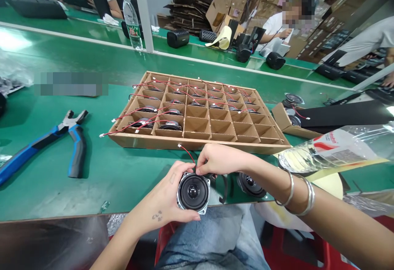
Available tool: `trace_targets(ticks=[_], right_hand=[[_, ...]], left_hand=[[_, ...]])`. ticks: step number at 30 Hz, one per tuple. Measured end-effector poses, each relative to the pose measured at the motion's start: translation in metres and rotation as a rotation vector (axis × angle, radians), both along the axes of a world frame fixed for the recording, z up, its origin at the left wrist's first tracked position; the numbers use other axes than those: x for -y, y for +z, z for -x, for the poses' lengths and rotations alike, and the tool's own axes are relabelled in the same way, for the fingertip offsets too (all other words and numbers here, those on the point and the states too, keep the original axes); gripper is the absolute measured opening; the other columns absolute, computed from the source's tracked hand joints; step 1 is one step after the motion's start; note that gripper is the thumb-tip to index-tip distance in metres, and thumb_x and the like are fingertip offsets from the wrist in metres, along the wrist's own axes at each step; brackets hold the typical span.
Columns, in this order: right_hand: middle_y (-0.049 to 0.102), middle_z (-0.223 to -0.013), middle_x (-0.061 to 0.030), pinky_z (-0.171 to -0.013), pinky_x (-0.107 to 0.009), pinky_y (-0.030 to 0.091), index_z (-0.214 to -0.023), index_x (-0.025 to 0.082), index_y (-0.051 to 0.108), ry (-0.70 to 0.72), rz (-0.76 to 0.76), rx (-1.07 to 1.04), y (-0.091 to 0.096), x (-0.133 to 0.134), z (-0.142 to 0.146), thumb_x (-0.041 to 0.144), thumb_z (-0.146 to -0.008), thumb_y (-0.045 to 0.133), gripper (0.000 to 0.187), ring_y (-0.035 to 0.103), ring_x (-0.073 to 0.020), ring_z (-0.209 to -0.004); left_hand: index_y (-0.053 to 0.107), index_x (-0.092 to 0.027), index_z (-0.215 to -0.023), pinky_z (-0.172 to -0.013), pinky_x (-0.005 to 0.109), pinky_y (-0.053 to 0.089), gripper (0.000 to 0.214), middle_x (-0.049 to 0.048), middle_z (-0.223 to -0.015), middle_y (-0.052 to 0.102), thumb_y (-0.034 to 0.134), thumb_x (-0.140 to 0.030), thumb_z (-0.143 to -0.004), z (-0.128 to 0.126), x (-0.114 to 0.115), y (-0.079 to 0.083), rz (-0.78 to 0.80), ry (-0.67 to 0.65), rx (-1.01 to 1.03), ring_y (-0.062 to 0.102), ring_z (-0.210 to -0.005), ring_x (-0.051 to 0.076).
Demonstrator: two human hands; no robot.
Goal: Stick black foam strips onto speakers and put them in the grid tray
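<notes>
My left hand (172,194) wraps around the rim of a round black speaker (193,192) with a silver metal frame, its cone facing up, at the table's front edge. My right hand (212,159) pinches at the speaker's upper rim; what lies between the fingertips is hidden. A red wire (187,152) with a white plug sticks out behind the speaker, close to both hands. Just right of it is a curved black strip (224,190). A second speaker (251,184) lies partly under my right forearm. Beyond my hands, a divided cardboard box (200,142) holds several wired speakers.
Blue-handled pliers (76,147) lie on the green table at left. On the right are a plastic bottle (332,147) on its side and a small carton (281,118) with speakers. An upright bottle (131,24) stands behind the box. Co-workers sit across the bench.
</notes>
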State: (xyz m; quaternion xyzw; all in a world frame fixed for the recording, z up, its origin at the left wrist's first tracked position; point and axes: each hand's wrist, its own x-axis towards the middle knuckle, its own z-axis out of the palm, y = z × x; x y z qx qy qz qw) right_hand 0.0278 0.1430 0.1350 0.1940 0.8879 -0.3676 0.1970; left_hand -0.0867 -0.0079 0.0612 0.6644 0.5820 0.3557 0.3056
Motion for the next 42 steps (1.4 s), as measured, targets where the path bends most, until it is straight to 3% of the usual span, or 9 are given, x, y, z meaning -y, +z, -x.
trace_targets(ticks=[9,12,15,17,20,23,29,37,42], right_hand=[[0.053,-0.044,0.0009,-0.044,-0.017,0.034,-0.069,0.009,0.067,0.1,-0.127,0.272,0.013,0.004,0.013,0.025,-0.082,0.052,0.025,0.049,-0.0085,-0.042],[0.058,-0.054,-0.001,-0.045,-0.017,0.037,-0.087,0.007,0.065,0.079,0.056,0.332,0.015,0.0,0.004,0.029,-0.084,0.049,0.027,0.051,-0.0089,-0.043],[0.062,-0.065,-0.0011,-0.045,-0.015,0.039,-0.109,0.007,0.056,0.045,0.247,0.259,0.02,-0.008,-0.016,0.023,-0.081,0.053,0.033,0.05,-0.0066,-0.044],[0.063,-0.067,-0.0004,-0.045,-0.014,0.038,-0.111,0.009,0.054,0.026,0.283,0.172,0.027,-0.012,-0.032,0.02,-0.078,0.054,0.035,0.049,-0.0056,-0.045],[0.064,-0.07,0.0,-0.044,-0.014,0.037,-0.108,0.012,0.054,-0.08,0.251,0.074,0.037,-0.015,-0.055,0.019,-0.079,0.051,0.03,0.048,-0.0056,-0.045],[0.065,-0.071,0.0,-0.045,-0.016,0.038,-0.1,0.015,0.056,-0.254,0.114,-0.018,0.041,-0.013,-0.078,0.023,-0.082,0.047,0.021,0.052,-0.0083,-0.052],[0.065,-0.072,-0.0014,-0.058,-0.022,0.044,-0.079,0.02,0.064,-0.374,-0.111,-0.192,0.033,-0.01,-0.125,0.03,-0.082,0.051,0.016,0.058,-0.0145,-0.065],[0.063,-0.091,-0.004,-0.07,-0.026,0.047,-0.093,0.026,0.066,-0.376,-0.094,-0.374,0.011,0.002,-0.166,0.032,-0.09,0.043,0.024,0.059,-0.017,-0.081],[0.063,-0.084,-0.0045,-0.068,-0.026,0.048,-0.087,0.024,0.068,-0.459,-0.094,-0.444,-0.008,0.014,-0.179,0.035,-0.088,0.049,0.022,0.06,-0.0169,-0.077]], left_hand=[[0.032,-0.027,-0.118,-0.088,0.033,0.044,0.073,0.0039,-0.11,0.042,0.076,-0.028,-0.06,0.002,-0.001,-0.007,-0.041,-0.018,-0.007,0.048,-0.102,0.021],[0.033,-0.027,-0.117,-0.087,0.032,0.044,0.068,0.0041,-0.109,0.043,0.074,-0.029,-0.063,0.001,0.002,-0.009,-0.069,0.015,-0.045,0.048,-0.101,0.02],[0.033,-0.026,-0.116,-0.086,0.032,0.045,0.067,0.0044,-0.108,0.042,0.074,-0.029,-0.063,-0.003,0.005,-0.01,-0.122,0.072,-0.097,0.048,-0.101,0.02],[0.034,-0.026,-0.115,-0.086,0.033,0.045,0.065,0.0045,-0.107,0.042,0.074,-0.028,-0.063,-0.005,0.006,-0.01,-0.151,0.127,-0.128,0.049,-0.099,0.02],[0.037,-0.024,-0.113,-0.085,0.033,0.047,0.06,0.0047,-0.106,0.044,0.072,-0.029,-0.064,-0.007,0.005,-0.008,-0.175,0.205,-0.163,0.052,-0.098,0.02],[0.038,-0.024,-0.114,-0.083,0.034,0.048,0.057,0.0057,-0.107,0.045,0.069,-0.03,-0.067,-0.008,0.005,-0.006,-0.149,0.243,-0.202,0.054,-0.097,0.021],[0.039,-0.024,-0.12,-0.081,0.037,0.049,0.056,0.0069,-0.11,0.046,0.065,-0.034,-0.071,-0.007,0.007,-0.002,-0.129,0.232,-0.401,0.053,-0.096,0.022],[0.043,-0.018,-0.116,-0.082,0.038,0.044,0.051,0.011,-0.112,0.053,0.062,-0.033,-0.071,-0.008,0.004,0.005,-0.328,0.19,-0.688,0.052,-0.1,0.025],[0.041,-0.013,-0.117,-0.08,0.036,0.042,0.05,0.0131,-0.112,0.056,0.058,-0.03,-0.073,-0.009,0.002,0.008,-0.372,0.135,-0.794,0.053,-0.101,0.024]])
